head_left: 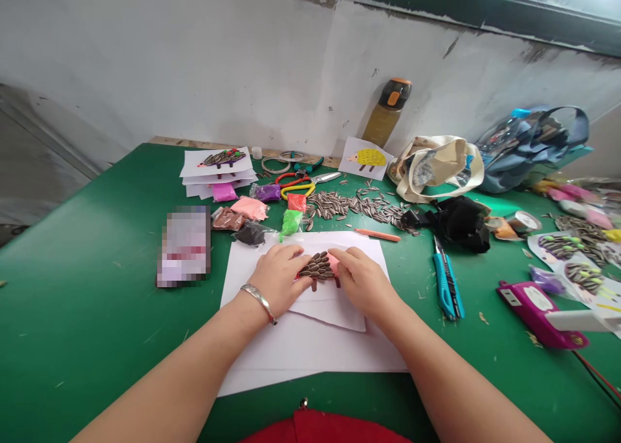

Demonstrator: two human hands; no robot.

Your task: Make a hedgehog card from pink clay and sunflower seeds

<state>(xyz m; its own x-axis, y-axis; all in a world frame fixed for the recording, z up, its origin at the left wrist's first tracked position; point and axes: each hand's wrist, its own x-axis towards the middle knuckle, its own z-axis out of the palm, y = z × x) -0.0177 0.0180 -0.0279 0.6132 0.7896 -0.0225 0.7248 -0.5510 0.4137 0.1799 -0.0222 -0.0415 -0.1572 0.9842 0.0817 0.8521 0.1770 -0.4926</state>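
A small hedgehog picture (317, 266) lies on a sheet of white paper (334, 310), its back covered with overlapping sunflower seeds, with a pink clay head and short brown legs. My left hand (277, 276) wears a silver bangle and closes on the left end of the seeds, thumb below and fingers above. At the pink end, the bent fingers of my right hand (365, 278) press against the clay and partly cover it. More white sheets (272, 359) lie underneath.
Behind the paper are clay packets (250, 208), loose sunflower seeds (330, 205), scissors (298, 185) and an orange stick (377, 235). A blue utility knife (447, 284) and magenta glue gun (538, 313) lie right. A blurred-out rectangular object (184, 249) is left; a bottle (385, 116) stands behind.
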